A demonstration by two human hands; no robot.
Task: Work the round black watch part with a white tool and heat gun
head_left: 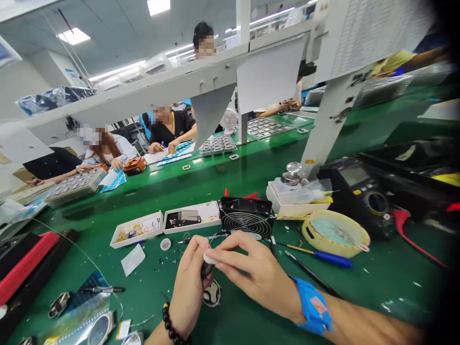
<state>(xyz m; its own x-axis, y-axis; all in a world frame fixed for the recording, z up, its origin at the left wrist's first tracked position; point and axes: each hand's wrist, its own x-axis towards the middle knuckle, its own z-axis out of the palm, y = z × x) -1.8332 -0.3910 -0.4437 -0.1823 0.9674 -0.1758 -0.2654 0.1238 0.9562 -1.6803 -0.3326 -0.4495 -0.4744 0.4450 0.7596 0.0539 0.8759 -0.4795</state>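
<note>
My left hand (190, 287), with a black bead bracelet at the wrist, is closed round a small dark part (206, 269) held above the green mat. My right hand (257, 273), with a blue wrist strap (312, 306), pinches a small white piece (209, 258) against the top of that dark part. A round metal-rimmed disc (212, 293) lies on the mat just under my hands. A black cooling fan (247, 216) stands right behind them.
Two shallow white trays (136, 230) (192, 218) of small parts sit behind my hands, a yellow round dish (336, 233), a blue-handled tool (323, 256) and a black multimeter (362, 194) to the right. Several people work across the green bench (201, 177) behind a white frame.
</note>
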